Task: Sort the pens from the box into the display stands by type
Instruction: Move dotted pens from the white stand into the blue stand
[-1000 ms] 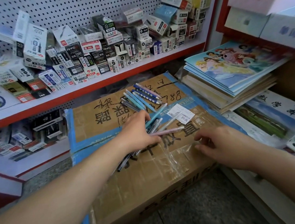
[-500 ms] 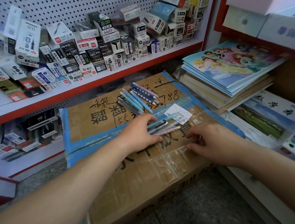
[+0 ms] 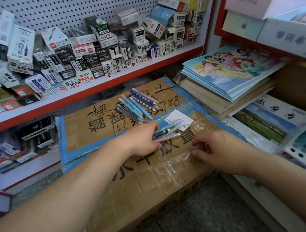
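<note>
A taped cardboard box [image 3: 126, 171] lies flat before me with black writing on its lid. My left hand [image 3: 141, 139] grips a bundle of pens [image 3: 168, 131], teal, dark and pink, lying low on the lid. A row of loose pens [image 3: 139, 106], light blue and dotted navy, lies farther back on the lid. My right hand [image 3: 215, 148] rests on the lid just right of the bundle, fingers loosely bent, holding nothing.
A red-edged shelf [image 3: 88, 94] behind the box carries several small pen-refill boxes [image 3: 86, 54]. A stack of notebooks [image 3: 231, 77] sits at the right, more books [image 3: 275, 119] below it. A white label [image 3: 179, 119] is stuck on the lid.
My left hand has drawn the pens together and lowered them onto the lid, so the fanned bundle now lies tighter. My right hand has shifted slightly left toward it.
</note>
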Demonstrator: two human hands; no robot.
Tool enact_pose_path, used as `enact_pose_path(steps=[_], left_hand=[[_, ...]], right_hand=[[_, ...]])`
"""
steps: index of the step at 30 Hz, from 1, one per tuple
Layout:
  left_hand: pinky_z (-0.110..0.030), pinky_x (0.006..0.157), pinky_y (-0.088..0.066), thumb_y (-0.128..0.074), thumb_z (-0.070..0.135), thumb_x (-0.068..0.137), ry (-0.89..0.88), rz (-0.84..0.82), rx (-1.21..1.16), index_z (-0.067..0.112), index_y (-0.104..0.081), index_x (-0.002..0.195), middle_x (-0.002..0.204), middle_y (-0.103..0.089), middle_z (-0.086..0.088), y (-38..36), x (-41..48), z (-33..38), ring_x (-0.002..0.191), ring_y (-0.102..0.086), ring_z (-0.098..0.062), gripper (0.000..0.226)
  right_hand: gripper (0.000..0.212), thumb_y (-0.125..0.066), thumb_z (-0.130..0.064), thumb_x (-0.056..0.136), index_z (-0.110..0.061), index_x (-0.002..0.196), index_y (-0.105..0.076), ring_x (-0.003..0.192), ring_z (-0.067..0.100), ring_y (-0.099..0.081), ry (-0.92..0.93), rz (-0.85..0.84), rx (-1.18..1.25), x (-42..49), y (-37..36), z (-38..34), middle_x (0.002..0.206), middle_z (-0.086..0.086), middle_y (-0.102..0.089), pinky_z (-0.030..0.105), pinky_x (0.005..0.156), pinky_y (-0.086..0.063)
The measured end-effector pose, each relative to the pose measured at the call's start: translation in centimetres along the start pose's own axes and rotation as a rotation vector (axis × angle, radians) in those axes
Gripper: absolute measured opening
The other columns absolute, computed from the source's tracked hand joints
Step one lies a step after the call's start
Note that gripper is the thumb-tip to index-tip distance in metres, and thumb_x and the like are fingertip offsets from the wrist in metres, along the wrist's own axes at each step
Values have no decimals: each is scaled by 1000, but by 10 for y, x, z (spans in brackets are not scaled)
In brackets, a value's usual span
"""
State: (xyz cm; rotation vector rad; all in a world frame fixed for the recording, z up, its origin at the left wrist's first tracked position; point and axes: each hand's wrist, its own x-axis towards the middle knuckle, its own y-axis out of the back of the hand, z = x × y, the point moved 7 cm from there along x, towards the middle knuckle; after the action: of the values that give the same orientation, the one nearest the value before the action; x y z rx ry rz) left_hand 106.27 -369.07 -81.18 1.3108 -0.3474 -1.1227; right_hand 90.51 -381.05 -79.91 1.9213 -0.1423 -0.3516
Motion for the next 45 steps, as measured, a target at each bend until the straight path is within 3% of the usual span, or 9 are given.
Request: enact_pose_path(steps=[9,15,18,22,27,30,33,37,45], left_hand=[[-38,95,-49,-52,34,104,21,-85,2,23,-34,147,132,-55,-1,4,-3,2,105,-57,-18,48],[-40,99,-48,-53,35,103,18,-55,-38,24,-35,146,133,-53,-1,11,-3,-1,109,-56,-19,48],[-36,82,-50,-52,35,104,12,-15,-73,23,-37,138,114,-56,4,19,-7,-3,94,-57,-16,39],[-36,62,-41,-50,36,104,-7,62,-138,29,-40,103,88,-54,-3,31,-11,-5,71,-50,-18,12],[-34,61,-38,-50,36,105,-41,89,-215,26,-38,105,86,-50,-10,42,-18,2,68,-43,-17,15],[-45,66,-47,-50,38,104,-63,94,-249,28,-36,108,92,-55,-16,44,-25,12,73,-52,-30,18],[-56,86,-54,-50,40,103,-102,81,-295,29,-33,130,109,-60,-21,45,-35,30,97,-61,-38,33],[-57,80,-56,-53,38,102,-184,45,-373,34,-35,127,109,-62,-14,36,-52,72,95,-65,-35,31],[-54,83,-54,-55,34,103,-287,-29,-413,24,-41,126,102,-63,-11,13,-77,151,94,-60,-39,29]], right_hand=[[25,-59,-47,97,-35,118,-63,93,1,-57,-12,-1,15,-4,0,4,104,-17,-61,28,87,-53],[26,-58,-48,98,-35,120,-62,94,2,-57,-18,-10,17,-2,1,5,104,-17,-61,29,88,-53],[28,-57,-48,98,-34,122,-62,94,1,-57,-21,-11,24,-3,3,5,104,-17,-61,27,87,-53],[28,-57,-48,98,-35,122,-62,92,0,-57,-28,-5,21,-3,4,4,102,-17,-61,28,87,-54],[23,-58,-44,98,-35,118,-65,88,-1,-59,-72,10,89,-7,10,4,96,-19,-61,24,81,-54],[18,-62,-37,97,-32,114,-68,83,0,-63,-140,119,299,-11,21,6,92,-16,-65,18,73,-52],[24,-69,-30,95,-21,117,-65,75,13,-72,-302,237,886,-21,28,13,96,-1,-74,32,72,-62],[27,-67,-17,95,0,116,-65,76,22,-69,-402,261,1559,-45,34,15,93,14,-72,31,65,-61],[13,-64,-6,96,-1,108,-63,59,15,-66,-410,432,1754,-111,47,37,90,16,-65,24,53,-58]])
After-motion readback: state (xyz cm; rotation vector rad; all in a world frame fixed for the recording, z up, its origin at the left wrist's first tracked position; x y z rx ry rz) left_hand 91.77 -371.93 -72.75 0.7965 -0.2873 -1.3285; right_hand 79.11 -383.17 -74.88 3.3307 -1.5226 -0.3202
